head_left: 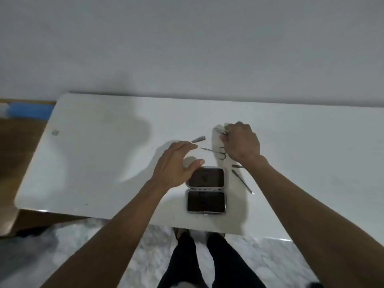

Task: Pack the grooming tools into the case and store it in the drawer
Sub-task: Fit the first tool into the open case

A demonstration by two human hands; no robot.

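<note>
An open metal case [206,190] with dark lining lies flat near the front edge of the white table [104,163], both halves empty as far as I can tell. My right hand [242,142] is closed on a small metal tool [221,131] behind the case. Small scissors [214,151] lie just under that hand. A nail clipper [198,139] rests to the left, beside the fingertips of my left hand [176,163], which hovers open above the table left of the case. A slim pointed tool [242,181] and another short one [236,166] lie to the right of the case.
The table stands against a plain white wall. A blue object [29,111] and brown wooden furniture [18,142] are at the far left. Below the table edge I see marble floor and my own legs [197,262].
</note>
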